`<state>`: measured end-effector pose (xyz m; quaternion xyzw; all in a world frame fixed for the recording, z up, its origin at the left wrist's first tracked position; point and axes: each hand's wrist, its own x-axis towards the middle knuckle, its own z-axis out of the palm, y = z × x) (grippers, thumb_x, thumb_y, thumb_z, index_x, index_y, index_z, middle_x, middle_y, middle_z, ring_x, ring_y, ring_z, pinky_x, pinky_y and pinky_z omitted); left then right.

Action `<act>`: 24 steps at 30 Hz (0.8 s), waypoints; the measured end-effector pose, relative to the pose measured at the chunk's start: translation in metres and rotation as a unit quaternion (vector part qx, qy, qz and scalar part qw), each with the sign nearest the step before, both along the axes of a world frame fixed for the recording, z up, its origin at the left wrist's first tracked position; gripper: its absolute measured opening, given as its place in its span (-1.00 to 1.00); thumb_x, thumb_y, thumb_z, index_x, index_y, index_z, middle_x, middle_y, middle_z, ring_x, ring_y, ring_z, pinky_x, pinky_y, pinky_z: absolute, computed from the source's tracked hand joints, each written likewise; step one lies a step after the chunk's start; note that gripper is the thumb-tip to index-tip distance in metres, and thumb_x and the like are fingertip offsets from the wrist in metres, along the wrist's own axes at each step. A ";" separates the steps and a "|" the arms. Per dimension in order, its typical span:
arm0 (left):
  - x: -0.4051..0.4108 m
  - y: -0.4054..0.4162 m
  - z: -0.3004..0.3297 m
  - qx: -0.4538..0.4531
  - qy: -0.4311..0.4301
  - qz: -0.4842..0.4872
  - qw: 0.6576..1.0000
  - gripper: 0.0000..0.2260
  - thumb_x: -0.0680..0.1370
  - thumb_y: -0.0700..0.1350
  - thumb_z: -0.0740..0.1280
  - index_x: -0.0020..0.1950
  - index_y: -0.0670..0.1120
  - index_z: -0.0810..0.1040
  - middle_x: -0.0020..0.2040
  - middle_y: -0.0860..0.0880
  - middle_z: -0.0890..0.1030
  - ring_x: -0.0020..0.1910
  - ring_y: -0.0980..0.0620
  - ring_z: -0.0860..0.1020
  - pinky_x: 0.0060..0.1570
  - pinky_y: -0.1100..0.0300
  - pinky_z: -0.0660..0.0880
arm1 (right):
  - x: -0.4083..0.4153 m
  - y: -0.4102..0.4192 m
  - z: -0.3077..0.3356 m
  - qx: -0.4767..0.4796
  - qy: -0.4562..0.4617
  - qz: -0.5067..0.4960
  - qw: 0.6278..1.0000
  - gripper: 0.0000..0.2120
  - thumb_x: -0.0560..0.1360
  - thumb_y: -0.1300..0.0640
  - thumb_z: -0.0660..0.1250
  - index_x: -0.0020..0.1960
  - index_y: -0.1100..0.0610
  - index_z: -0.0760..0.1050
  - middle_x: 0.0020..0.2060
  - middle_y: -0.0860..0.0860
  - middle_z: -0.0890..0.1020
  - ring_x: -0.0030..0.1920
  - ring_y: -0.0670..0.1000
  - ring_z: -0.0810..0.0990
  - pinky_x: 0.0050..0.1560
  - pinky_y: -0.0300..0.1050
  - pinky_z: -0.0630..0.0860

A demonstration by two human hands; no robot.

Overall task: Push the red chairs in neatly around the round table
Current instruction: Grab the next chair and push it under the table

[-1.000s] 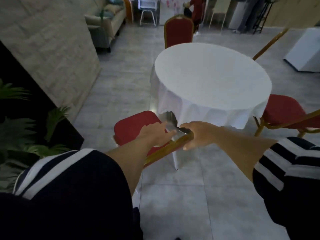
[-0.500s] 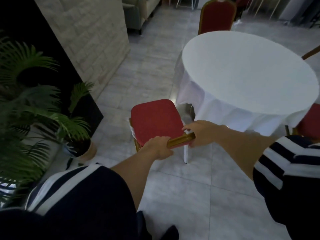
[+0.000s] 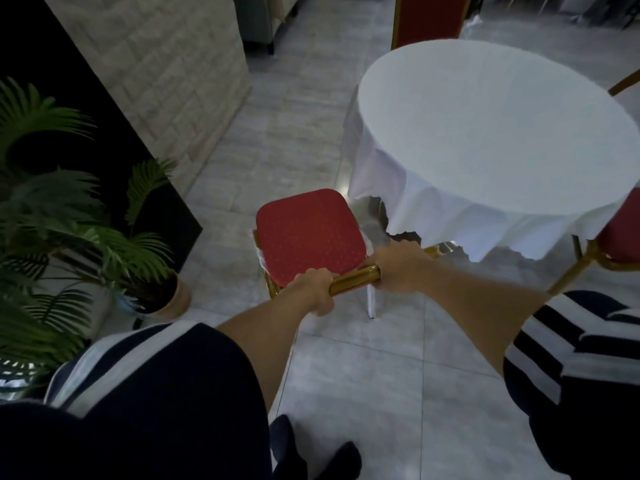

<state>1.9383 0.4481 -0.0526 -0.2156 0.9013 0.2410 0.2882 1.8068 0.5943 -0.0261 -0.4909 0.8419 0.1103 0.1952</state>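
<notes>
Both hands grip the glossy gold metal top rail [image 3: 353, 279] of the red padded chair [image 3: 308, 235]; left hand [image 3: 311, 289] has fingers curled shut round the rail, right hand [image 3: 398, 268] wraps its other end (fingertips hidden). The dotted fabric seat lies just beyond the fingers, beside the round table [image 3: 502, 126] and not yet under it. Risk: an off-line push could snag the draped white cloth [image 3: 433, 216] or drive a leg into the table base; the smooth rail may slip.

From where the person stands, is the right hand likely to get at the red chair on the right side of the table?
Probably not without stepping over: the right hand is gripping the near chair, and that right-side chair sits past the tablecloth corner.
</notes>
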 end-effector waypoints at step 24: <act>0.053 -0.095 -0.006 -0.020 -0.011 -0.302 0.953 -0.48 0.52 -0.28 0.33 0.43 0.11 0.53 0.17 -0.09 0.64 0.13 -0.18 0.64 0.11 -0.07 0.64 | 0.164 -0.050 0.009 0.017 -0.006 -0.322 0.947 -0.87 0.54 0.02 0.34 -0.09 0.04 0.42 -0.28 -0.03 0.46 -0.13 0.10 0.55 -0.10 -0.05 0.44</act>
